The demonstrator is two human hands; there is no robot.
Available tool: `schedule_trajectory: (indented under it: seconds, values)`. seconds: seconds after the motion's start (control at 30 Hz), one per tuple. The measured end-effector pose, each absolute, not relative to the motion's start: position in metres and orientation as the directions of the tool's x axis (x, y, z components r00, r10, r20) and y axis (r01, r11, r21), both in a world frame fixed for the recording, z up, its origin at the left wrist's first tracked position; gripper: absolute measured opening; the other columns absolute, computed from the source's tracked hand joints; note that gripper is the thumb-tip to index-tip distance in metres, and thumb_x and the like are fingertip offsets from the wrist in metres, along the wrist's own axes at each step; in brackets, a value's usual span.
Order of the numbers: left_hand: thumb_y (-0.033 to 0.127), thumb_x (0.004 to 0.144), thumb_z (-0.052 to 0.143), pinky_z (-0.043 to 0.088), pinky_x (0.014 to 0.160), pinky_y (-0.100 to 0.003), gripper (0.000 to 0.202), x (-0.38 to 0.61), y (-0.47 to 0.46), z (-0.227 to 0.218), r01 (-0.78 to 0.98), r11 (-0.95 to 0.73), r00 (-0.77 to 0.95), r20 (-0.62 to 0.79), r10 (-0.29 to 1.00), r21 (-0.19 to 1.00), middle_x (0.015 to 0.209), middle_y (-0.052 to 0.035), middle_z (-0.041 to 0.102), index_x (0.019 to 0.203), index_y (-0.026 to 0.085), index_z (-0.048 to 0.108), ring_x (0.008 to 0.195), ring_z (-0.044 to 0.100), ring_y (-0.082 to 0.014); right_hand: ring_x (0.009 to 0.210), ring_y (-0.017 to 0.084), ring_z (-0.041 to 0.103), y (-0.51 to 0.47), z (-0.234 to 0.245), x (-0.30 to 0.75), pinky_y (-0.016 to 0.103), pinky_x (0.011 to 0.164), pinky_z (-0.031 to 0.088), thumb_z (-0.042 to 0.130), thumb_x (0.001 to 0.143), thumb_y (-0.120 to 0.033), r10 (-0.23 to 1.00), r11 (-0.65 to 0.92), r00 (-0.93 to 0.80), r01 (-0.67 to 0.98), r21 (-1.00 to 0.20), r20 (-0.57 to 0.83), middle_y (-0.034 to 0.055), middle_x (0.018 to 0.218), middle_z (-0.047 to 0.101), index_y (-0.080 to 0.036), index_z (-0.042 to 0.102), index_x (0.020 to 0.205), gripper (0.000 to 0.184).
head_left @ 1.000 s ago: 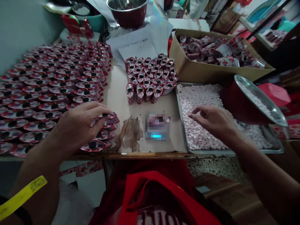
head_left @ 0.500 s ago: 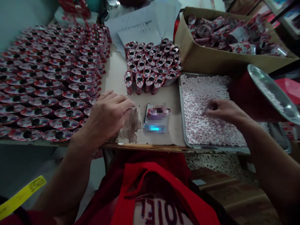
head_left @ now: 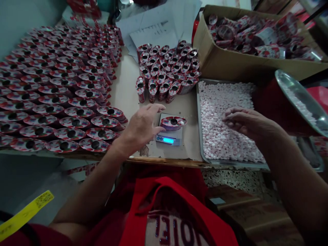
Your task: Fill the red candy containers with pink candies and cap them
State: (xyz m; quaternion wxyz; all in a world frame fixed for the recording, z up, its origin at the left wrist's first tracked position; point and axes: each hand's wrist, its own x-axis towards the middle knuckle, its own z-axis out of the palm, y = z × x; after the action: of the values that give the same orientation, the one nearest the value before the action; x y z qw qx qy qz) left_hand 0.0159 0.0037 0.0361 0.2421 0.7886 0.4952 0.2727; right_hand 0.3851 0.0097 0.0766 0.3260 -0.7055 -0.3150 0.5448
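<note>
The left hand [head_left: 143, 127], fingers loosely spread, rests just beside a small scale [head_left: 169, 138] that carries an open pouch [head_left: 173, 122]. The right hand [head_left: 246, 122], fingertips pressed together, hovers over pink candies [head_left: 217, 136] in a metal tray [head_left: 230, 163]. Rows of pouches [head_left: 51, 99] crowd the left, and upright ones [head_left: 166, 71] stand behind the scale.

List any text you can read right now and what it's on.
"OTEL", roughly: white letters on the red apron, cut off at the frame edge.
Scale display: lit blue, digits too blurred.
Yellow tag: print too small.
Papers: writing too small.
Pouches: labels unreadable.
</note>
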Motion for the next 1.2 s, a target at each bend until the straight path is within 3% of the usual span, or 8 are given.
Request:
schedule_trajectory:
  seconds: [0.13, 0.23, 0.33, 0.43, 0.57, 0.7, 0.9, 1.2]
  values:
    - [0.012, 0.067, 0.096, 0.055, 0.103, -0.041, 0.073, 0.034, -0.002, 0.018, 0.634, -0.249, 0.290, 0.073, 0.954, 0.732, 0.126, -0.0074, 0.075, 0.132, 0.022, 0.065, 0.114, 0.071, -0.0281, 0.070, 0.011, 0.063, 0.014, 0.078, 0.357, 0.027, 0.067, 0.048, 0.076, 0.082, -0.015, 0.850, -0.526, 0.045, 0.100, -0.844, -0.524, 0.0073, 0.085, 0.073, -0.017, 0.075, 0.083, 0.003]
    - [0.014, 0.073, 0.093, 0.055, 0.103, -0.040, 0.068, 0.039, -0.006, 0.014, 0.622, -0.167, 0.256, 0.003, 0.967, 0.765, 0.127, -0.0064, 0.075, 0.134, 0.023, 0.065, 0.116, 0.070, -0.0270, 0.067, 0.014, 0.063, 0.019, 0.083, 0.330, 0.029, 0.064, 0.051, 0.091, 0.070, -0.029, 0.887, -0.394, -0.157, 0.230, -0.890, -0.434, 0.0059, 0.080, 0.075, -0.017, 0.079, 0.087, 0.024]
    - [0.015, 0.078, 0.088, 0.053, 0.107, -0.041, 0.059, 0.033, -0.007, 0.015, 0.605, -0.158, 0.262, -0.008, 0.965, 0.780, 0.127, -0.0060, 0.075, 0.133, 0.024, 0.067, 0.120, 0.069, -0.0267, 0.065, 0.017, 0.066, 0.024, 0.088, 0.298, 0.030, 0.065, 0.053, 0.089, 0.075, -0.037, 0.890, -0.149, -0.340, 0.412, -0.899, -0.303, 0.0039, 0.072, 0.074, -0.018, 0.082, 0.089, 0.025]
    - [0.014, 0.080, 0.085, 0.054, 0.108, -0.042, 0.054, 0.022, -0.006, 0.018, 0.578, -0.146, 0.248, -0.002, 0.969, 0.803, 0.128, -0.0078, 0.075, 0.131, 0.021, 0.069, 0.119, 0.070, -0.0269, 0.071, 0.017, 0.070, 0.024, 0.092, 0.266, 0.028, 0.069, 0.051, 0.076, 0.086, -0.021, 0.892, 0.211, -0.436, 0.636, -0.742, -0.120, 0.0044, 0.078, 0.078, -0.019, 0.085, 0.090, 0.010]
    - [0.019, 0.080, 0.088, 0.054, 0.109, -0.045, 0.051, 0.008, -0.006, 0.022, 0.544, -0.125, 0.221, 0.002, 0.975, 0.830, 0.129, -0.0100, 0.076, 0.128, 0.019, 0.070, 0.120, 0.071, -0.0283, 0.081, 0.018, 0.074, 0.021, 0.094, 0.238, 0.029, 0.075, 0.049, 0.064, 0.090, -0.003, 0.832, 0.489, -0.553, 0.771, -0.408, -0.048, 0.0070, 0.092, 0.083, -0.020, 0.087, 0.095, 0.029]
    - [0.017, 0.079, 0.090, 0.055, 0.108, -0.045, 0.055, 0.003, -0.007, 0.024, 0.535, -0.131, 0.246, -0.005, 0.969, 0.834, 0.128, -0.0100, 0.076, 0.129, 0.017, 0.070, 0.119, 0.071, -0.0284, 0.081, 0.019, 0.073, 0.021, 0.093, 0.234, 0.029, 0.073, 0.048, 0.065, 0.090, -0.003, 0.819, 0.526, -0.568, 0.798, -0.294, -0.076, 0.0074, 0.096, 0.082, -0.020, 0.087, 0.100, 0.030]
    - [0.017, 0.080, 0.090, 0.055, 0.106, -0.044, 0.049, -0.001, -0.005, 0.024, 0.557, -0.165, 0.260, 0.018, 0.965, 0.814, 0.127, -0.0090, 0.076, 0.125, 0.017, 0.073, 0.117, 0.070, -0.0280, 0.080, 0.021, 0.070, 0.013, 0.092, 0.257, 0.032, 0.072, 0.045, 0.066, 0.096, -0.017, 0.907, 0.388, -0.412, 0.899, -0.203, -0.089, 0.0094, 0.092, 0.080, -0.017, 0.085, 0.093, 0.019]
    - [0.024, 0.083, 0.086, 0.054, 0.108, -0.044, 0.040, 0.006, -0.003, 0.022, 0.564, -0.142, 0.303, -0.044, 0.952, 0.813, 0.123, -0.0071, 0.079, 0.122, 0.022, 0.076, 0.116, 0.072, -0.0297, 0.082, 0.019, 0.065, 0.001, 0.074, 0.236, 0.031, 0.071, 0.039, 0.065, 0.101, -0.027, 0.941, 0.300, -0.330, 0.913, -0.278, -0.069, 0.0074, 0.097, 0.075, -0.018, 0.079, 0.099, 0.016]
